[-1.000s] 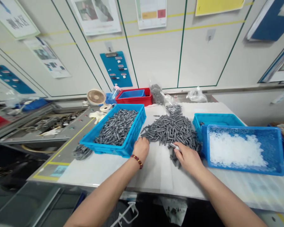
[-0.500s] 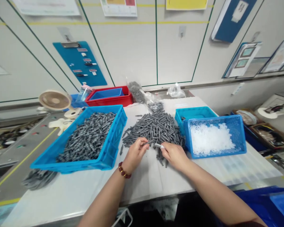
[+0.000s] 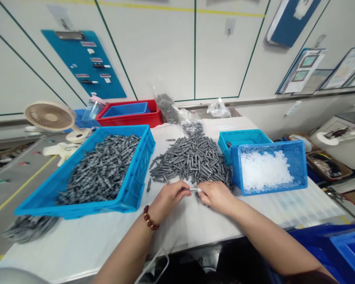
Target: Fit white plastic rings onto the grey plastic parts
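My left hand (image 3: 169, 196), with a beaded bracelet on its wrist, pinches a slim dark grey part (image 3: 185, 189) pointing to the right. My right hand (image 3: 216, 196) is closed on a short tube-like tool (image 3: 195, 189), whitish and silvery, whose end meets the grey part. The fingers hide most of both pieces. Just beyond my hands lies a heap of grey ribbed plug-like parts (image 3: 192, 157). To the right, a tilted blue bin (image 3: 299, 167) holds many small white rings (image 3: 264, 171).
A large blue crate (image 3: 106, 207) full of grey parts stands left. A teal bin (image 3: 245, 136) sits behind the ring bin. At the back are a red bin (image 3: 130, 121) and plastic bags of parts (image 3: 167, 108). A fan (image 3: 50, 116) stands far left.
My hands have come together, bringing the grey part and the tube-like tool end to end, slightly nearer to me. The camera view has tilted downward a little.
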`<state>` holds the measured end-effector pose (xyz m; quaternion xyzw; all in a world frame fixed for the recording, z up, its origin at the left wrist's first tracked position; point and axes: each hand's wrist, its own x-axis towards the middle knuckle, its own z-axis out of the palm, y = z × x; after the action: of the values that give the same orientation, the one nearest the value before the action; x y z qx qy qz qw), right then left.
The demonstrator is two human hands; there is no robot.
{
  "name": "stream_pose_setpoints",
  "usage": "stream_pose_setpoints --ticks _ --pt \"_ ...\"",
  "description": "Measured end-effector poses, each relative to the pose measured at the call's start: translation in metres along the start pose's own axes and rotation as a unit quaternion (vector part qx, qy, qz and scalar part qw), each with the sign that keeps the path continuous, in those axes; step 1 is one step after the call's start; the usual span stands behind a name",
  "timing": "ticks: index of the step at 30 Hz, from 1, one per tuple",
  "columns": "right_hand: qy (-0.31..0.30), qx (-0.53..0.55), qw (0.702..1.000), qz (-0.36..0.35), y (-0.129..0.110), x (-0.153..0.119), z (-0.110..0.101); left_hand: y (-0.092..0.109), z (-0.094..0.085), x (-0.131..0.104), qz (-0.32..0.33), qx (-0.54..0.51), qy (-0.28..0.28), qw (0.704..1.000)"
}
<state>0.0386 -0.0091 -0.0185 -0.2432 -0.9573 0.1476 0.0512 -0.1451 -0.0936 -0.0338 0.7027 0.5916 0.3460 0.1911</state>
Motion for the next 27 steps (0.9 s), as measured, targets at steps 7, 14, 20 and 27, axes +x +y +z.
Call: stream_pose_setpoints --ticks 7,14,20,27 --pt "-0.011 -0.019 0.999 0.050 -0.0027 -0.0017 0.0006 0.0073 0.0036 -0.0029 0.001 0.005 -0.011 1.000" --pt "-0.008 -0.027 0.995 0.097 -0.0032 -0.0034 -0.0008 0.0048 0.0073 -0.0036 -0.003 -0.048 -0.025 0.999" --pt "0.004 0.032 0.999 0.005 -0.0008 -0.0022 -0.0015 0.0000 0.0037 0.0006 -0.010 -0.093 -0.002 0.996" --pt "-0.005 0.015 1.000 0.014 0.0016 -0.0013 0.0005 0.0049 0.0003 0.0006 -0.053 -0.142 0.011 0.988"
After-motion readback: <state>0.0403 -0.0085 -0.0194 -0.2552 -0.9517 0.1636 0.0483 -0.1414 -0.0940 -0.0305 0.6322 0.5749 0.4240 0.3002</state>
